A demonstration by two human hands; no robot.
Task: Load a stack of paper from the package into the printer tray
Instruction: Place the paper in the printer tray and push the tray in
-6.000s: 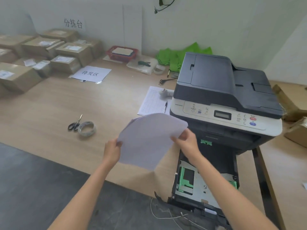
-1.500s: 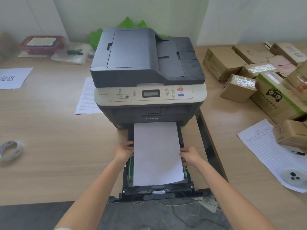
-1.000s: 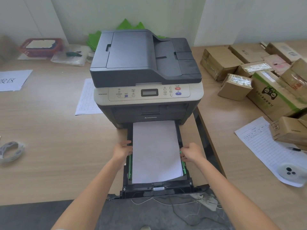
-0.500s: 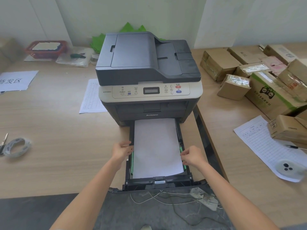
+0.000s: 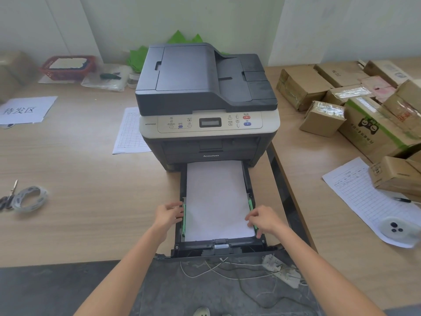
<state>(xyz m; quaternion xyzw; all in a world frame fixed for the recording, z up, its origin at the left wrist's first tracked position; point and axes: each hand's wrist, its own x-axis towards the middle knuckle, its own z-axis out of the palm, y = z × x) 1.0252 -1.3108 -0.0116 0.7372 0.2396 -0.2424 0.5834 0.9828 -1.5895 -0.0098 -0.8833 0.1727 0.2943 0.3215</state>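
Note:
A dark grey and beige printer [image 5: 205, 87] stands on the wooden table. Its black paper tray [image 5: 218, 246] is pulled out toward me over the table's front edge. A white paper stack [image 5: 216, 197] lies flat in the tray between two green side guides. My left hand [image 5: 169, 214] rests against the tray's left side, fingertips on the left green guide [image 5: 184, 215]. My right hand [image 5: 262, 218] is at the right side, fingers pinched on the right green guide [image 5: 251, 205]. No paper package is in view.
Scissors and a tape roll [image 5: 29, 198] lie at the left. Cardboard boxes [image 5: 364, 103] and a printed form [image 5: 373, 201] cover the right-hand table. A gridded sheet [image 5: 129, 131] lies left of the printer. A power strip and cables [image 5: 280, 272] lie on the floor below the tray.
Six seconds ago both hands held the paper stack in the air; it now lies in the tray. Over the last second the hands stayed at the tray's sides on the guides.

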